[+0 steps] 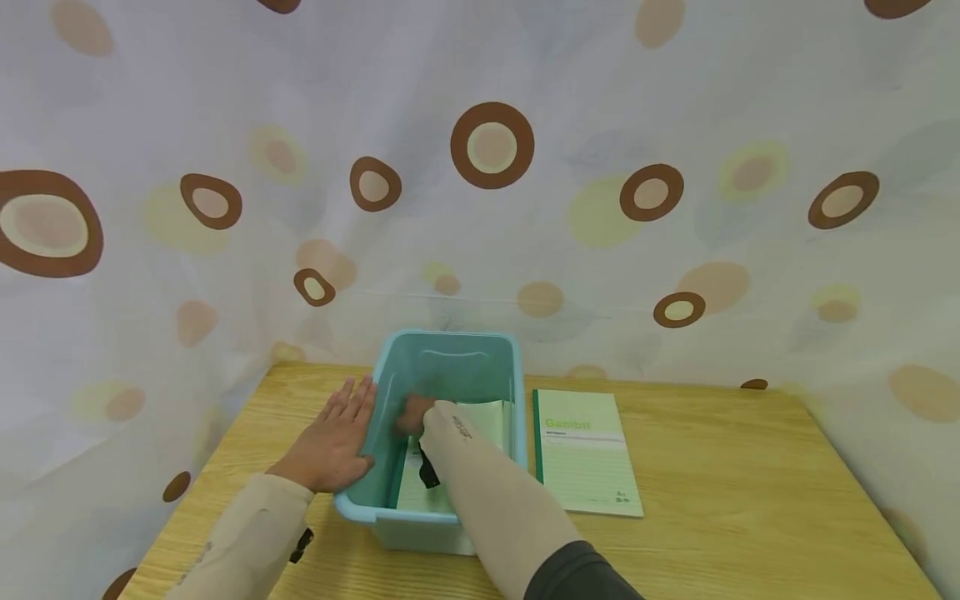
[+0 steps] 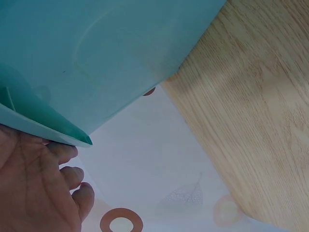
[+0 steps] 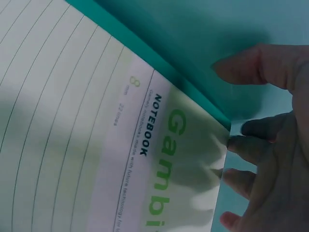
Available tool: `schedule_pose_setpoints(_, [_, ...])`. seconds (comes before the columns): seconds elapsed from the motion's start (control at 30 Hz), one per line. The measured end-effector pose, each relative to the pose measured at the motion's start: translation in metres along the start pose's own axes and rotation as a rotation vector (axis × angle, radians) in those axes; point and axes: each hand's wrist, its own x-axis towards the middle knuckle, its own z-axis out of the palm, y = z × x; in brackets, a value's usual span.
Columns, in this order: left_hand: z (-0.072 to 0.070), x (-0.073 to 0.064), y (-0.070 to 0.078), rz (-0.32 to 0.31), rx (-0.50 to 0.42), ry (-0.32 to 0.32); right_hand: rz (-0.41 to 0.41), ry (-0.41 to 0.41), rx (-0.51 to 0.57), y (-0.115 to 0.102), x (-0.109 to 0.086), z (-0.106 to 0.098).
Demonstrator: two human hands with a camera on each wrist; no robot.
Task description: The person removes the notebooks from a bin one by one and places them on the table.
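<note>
one notebook (image 3: pixel 96 121) lies face up inside the blue bin (image 1: pixel 420 533), long axis along the bin's length, pointing away from the person. the right hand (image 3: pixel 280 159) is nearer, at the far spine-side corner: thumb spread apart, fingertips touching or just beside the top edge, nothing pinched. the left hand (image 1: pixel 330 446) rests at the bin's left rim, fingers extended. a second notebook (image 1: pixel 588 450) lies on the table (image 1: pixel 720 483), right of the bin.
</note>
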Motion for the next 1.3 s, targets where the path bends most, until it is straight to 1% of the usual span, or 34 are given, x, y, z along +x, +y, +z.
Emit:
schedule_pose_setpoints(0.07, [-0.001, 0.0, 0.001, -0.001, 0.01, -0.002, 0.011, -0.02, 0.02, 0.001, -0.001, 0.0])
schedule_pose_setpoints(0.23, [-0.001, -0.001, 0.001, -0.007, 0.027, 0.004, 0.011, 0.017, -0.005, 0.0, -0.004, -0.003])
schedule_pose_setpoints(0.33, [0.0, -0.001, 0.0, -0.01, 0.018, 0.004, 0.018, 0.032, -0.02, -0.001, -0.004, -0.004])
schedule_pose_setpoints(0.43, [0.001, -0.002, 0.001, -0.015, 0.015, 0.0, 0.024, 0.043, -0.043, 0.0, -0.001, -0.003])
schedule_pose_setpoints(0.57, [0.0, -0.001, 0.001, -0.017, 0.017, -0.001, 0.027, 0.088, -0.097, 0.002, 0.008, 0.002])
schedule_pose_setpoints(0.67, [-0.001, -0.001, 0.002, -0.016, 0.019, -0.004, 0.024, 0.121, -0.106, 0.003, 0.01, 0.003])
schedule_pose_setpoints(0.77, [-0.002, -0.001, 0.002, -0.018, 0.023, -0.009, 0.016, 0.128, -0.085, 0.003, 0.005, 0.001])
schedule_pose_setpoints(0.87, [-0.003, 0.0, 0.003, -0.02, 0.023, -0.013, 0.002, 0.127, -0.033, 0.001, -0.006, -0.005])
schedule_pose_setpoints(1.0, [-0.001, 0.001, 0.002, -0.025, 0.027, -0.015, -0.013, 0.113, -0.013, 0.0, -0.02, -0.012])
schedule_pose_setpoints(1.1, [0.001, 0.001, 0.002, -0.024, 0.025, -0.009, -0.01, 0.101, -0.036, 0.0, -0.024, -0.013])
schedule_pose_setpoints(1.3, [0.0, 0.001, 0.003, -0.026, 0.016, -0.007, 0.021, 0.111, -0.08, 0.001, -0.021, -0.009])
